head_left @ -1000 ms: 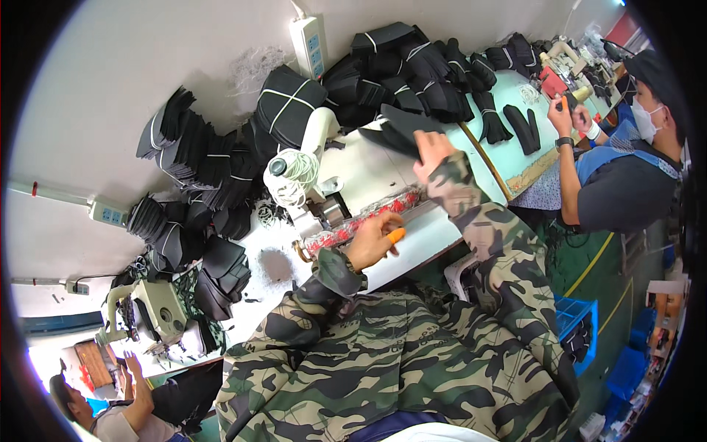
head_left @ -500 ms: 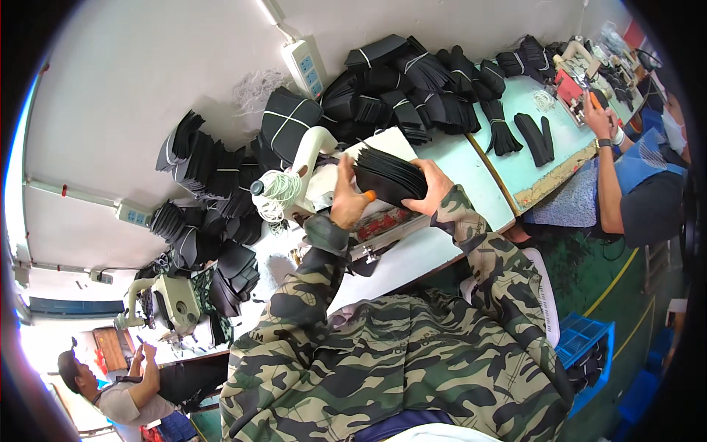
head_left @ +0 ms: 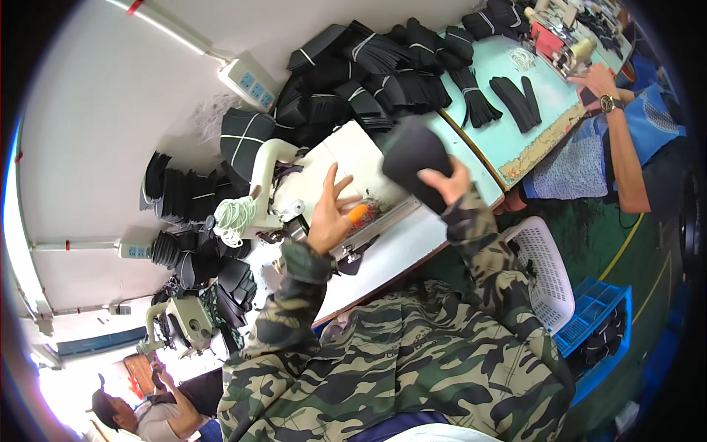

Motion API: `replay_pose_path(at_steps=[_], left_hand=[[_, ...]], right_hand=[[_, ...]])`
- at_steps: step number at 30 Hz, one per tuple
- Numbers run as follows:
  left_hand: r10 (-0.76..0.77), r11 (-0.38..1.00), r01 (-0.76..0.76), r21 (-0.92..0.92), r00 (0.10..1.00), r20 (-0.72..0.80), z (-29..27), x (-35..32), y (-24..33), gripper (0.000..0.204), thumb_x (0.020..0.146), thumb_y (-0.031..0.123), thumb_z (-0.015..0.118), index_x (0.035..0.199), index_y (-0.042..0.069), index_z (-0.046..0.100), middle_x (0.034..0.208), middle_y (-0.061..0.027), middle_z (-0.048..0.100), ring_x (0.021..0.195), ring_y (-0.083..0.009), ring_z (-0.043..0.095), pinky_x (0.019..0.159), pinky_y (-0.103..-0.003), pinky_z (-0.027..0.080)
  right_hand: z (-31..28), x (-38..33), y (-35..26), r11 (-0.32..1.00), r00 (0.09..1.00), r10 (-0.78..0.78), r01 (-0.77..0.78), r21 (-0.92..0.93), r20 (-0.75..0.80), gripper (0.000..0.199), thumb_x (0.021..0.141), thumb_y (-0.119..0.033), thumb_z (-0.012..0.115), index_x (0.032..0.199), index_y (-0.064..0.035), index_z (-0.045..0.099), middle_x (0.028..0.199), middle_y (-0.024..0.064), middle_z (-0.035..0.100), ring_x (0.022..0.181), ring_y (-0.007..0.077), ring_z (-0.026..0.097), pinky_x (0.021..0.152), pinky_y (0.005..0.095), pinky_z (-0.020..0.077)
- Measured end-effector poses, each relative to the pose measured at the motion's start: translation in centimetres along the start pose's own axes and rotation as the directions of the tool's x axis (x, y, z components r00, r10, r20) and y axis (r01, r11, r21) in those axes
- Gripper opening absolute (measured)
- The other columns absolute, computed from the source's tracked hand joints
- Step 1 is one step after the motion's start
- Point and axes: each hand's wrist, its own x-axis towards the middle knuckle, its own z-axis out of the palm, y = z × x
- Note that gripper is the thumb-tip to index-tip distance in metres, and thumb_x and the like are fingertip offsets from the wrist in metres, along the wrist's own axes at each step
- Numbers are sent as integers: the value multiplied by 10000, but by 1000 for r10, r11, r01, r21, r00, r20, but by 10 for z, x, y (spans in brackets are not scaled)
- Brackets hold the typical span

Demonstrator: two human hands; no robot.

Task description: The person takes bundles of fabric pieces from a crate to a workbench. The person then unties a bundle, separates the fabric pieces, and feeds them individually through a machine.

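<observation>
My right hand [head_left: 451, 180] grips a stack of black foam-like pieces [head_left: 414, 158] by its near right edge, thumb on top. The stack is tilted above the table and slightly blurred. My left hand [head_left: 330, 217] is empty, fingers spread, over the front of the sewing machine bed. An orange cover [head_left: 359, 214] shows at its thumb tip. The cream sewing machine [head_left: 266, 173] stands just left of that hand, with a bundle of white cord [head_left: 236, 217] hanging on it. Between my hands lies the machine's pale bed plate [head_left: 353, 158].
Tied bundles of black pieces [head_left: 368, 70] are heaped along the wall. A co-worker's hand [head_left: 600, 81] is at another machine at right. A white basket [head_left: 541, 265] and a blue crate [head_left: 600, 317] stand at my right. Another person [head_left: 140, 412] sits at lower left.
My left hand has let go of the stack and opened. My right hand has carried the stack to the right and turned it. The view has shifted a little.
</observation>
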Motion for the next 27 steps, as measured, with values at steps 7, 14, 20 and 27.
replay_pose_path(at_steps=[7,14,20,27], left_hand=[[-179,983,152,103,917,357,55,-53,-47,490,835,44,577,1291,18,401,995,-142,636,719,-182,657,638,-267,515],[-364,927,316,202,888,280,25,-101,-93,396,846,105,565,1214,-12,475,869,-117,649,624,-169,651,587,-273,510],[-453,875,370,312,852,261,8,-147,-141,344,827,182,588,1130,27,543,816,-119,669,579,-186,645,590,-317,510],[-441,893,429,134,893,84,-52,-197,-168,360,846,206,584,1151,22,531,810,-136,659,561,-176,628,573,-311,503]], right_hand=[[-94,17,138,879,891,441,-453,-147,-105,679,608,-393,799,1047,75,580,953,166,635,839,249,625,735,347,496],[-86,-65,159,938,921,-168,40,-344,-351,193,826,-159,626,913,-6,545,790,61,574,696,129,530,640,264,449],[-26,-235,359,410,770,638,-325,-852,13,415,803,-443,581,899,-39,593,818,132,632,775,276,600,665,394,452],[-20,-226,377,-76,699,709,-48,-996,-88,463,801,-449,587,1000,-31,586,930,173,620,887,302,588,742,385,450]])
